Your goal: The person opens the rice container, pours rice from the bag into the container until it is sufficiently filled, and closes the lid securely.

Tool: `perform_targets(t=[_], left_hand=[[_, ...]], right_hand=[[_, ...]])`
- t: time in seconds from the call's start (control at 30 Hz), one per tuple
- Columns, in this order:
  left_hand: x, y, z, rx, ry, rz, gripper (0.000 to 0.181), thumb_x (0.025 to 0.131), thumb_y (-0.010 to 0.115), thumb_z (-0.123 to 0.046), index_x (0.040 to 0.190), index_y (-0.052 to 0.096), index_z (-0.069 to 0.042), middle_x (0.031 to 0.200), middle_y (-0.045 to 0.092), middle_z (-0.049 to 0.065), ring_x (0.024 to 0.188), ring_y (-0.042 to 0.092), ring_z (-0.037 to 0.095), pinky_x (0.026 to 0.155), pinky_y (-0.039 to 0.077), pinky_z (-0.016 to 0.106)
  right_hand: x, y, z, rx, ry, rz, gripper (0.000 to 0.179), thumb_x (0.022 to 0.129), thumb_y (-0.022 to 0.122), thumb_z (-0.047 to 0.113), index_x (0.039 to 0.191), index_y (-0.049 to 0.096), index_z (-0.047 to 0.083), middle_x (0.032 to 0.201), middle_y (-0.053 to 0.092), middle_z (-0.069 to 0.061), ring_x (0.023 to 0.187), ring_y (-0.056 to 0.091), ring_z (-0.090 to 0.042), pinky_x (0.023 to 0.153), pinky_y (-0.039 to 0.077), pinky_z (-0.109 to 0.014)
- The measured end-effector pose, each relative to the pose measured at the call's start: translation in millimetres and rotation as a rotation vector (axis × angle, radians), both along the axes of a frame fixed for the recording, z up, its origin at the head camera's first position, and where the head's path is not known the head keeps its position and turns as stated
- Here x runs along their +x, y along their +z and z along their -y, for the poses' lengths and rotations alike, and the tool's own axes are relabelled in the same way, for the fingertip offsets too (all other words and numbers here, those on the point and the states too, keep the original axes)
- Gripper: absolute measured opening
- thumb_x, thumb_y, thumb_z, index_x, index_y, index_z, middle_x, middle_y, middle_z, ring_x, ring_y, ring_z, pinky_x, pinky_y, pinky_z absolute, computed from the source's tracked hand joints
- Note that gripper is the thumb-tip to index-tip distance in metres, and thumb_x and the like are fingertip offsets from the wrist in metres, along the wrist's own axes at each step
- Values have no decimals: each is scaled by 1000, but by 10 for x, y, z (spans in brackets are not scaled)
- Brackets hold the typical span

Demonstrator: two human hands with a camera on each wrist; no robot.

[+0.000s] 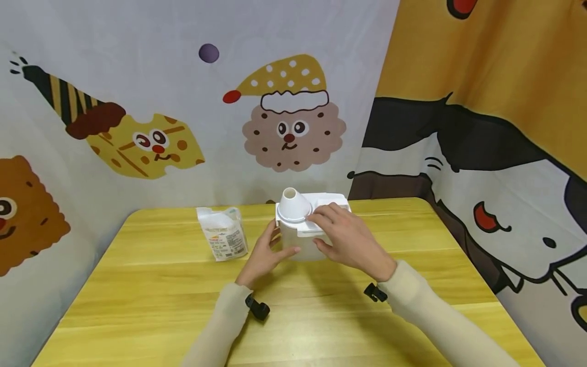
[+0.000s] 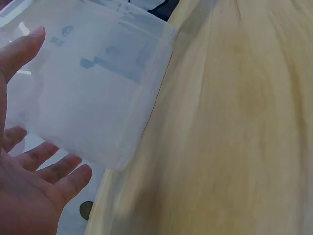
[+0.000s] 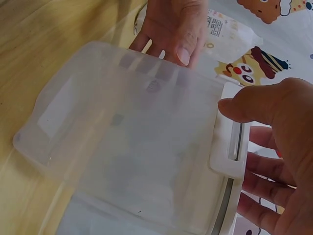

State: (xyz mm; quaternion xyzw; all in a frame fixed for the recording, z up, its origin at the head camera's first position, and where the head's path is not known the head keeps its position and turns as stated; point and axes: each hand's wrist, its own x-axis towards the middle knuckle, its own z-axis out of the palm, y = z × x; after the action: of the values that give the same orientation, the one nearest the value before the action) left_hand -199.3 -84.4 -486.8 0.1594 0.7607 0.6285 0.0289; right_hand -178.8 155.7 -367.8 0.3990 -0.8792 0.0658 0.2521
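Observation:
A translucent plastic storage container (image 1: 302, 250) stands near the table's far edge. Its white lid (image 1: 330, 199) carries a white cone-shaped spout (image 1: 295, 206) on the left. My left hand (image 1: 268, 255) is at the container's left side, thumb across the front and fingers toward the back. In the left wrist view those fingers (image 2: 63, 176) are fairly straight and spread beside the wall. My right hand (image 1: 346, 237) pinches the lid's front edge. The right wrist view has its thumb (image 3: 249, 104) on the white latch (image 3: 227, 142) and its fingers over the lid's top.
Left of the container stands a white printed packet (image 1: 223, 237) with a crumpled top. Wooden tabletop (image 1: 151, 295) extends around and in front of both arms. A cartoon-printed curtain (image 1: 183, 92) hangs right behind the far edge and along the right side.

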Motion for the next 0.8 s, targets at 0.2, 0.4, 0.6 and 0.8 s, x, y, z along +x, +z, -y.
perform_targets(t=[0.2,0.4,0.6,0.8], left_hand=[[-7,-19,-22,5,20,-7,87,89,82,-30,159,31,-34,161,39,0,147,43,33,122,40,50],[-17,-30,-22,-11,37,-1,78,90,81,-33,154,37,-34,155,47,0,145,46,32,121,42,47],[-19,-38,-23,-7,36,21,78,89,82,-32,153,37,-36,155,46,0,145,46,32,121,41,48],[-28,-63,-35,-6,23,30,80,90,81,-32,155,33,-38,158,42,-2,146,44,31,122,40,49]], right_hand=[[-18,-15,31,3,-5,-14,48,81,84,23,125,67,14,120,68,-3,105,63,-21,86,60,-36],[-25,-34,36,9,-2,-54,45,79,85,20,119,68,14,119,68,-3,102,63,-22,84,60,-35],[-37,-40,39,39,-15,-91,44,77,88,19,115,68,14,112,68,-4,98,61,-24,79,61,-35],[-44,-27,54,79,-34,-138,45,74,90,20,111,66,13,106,66,-4,93,62,-26,68,62,-33]])
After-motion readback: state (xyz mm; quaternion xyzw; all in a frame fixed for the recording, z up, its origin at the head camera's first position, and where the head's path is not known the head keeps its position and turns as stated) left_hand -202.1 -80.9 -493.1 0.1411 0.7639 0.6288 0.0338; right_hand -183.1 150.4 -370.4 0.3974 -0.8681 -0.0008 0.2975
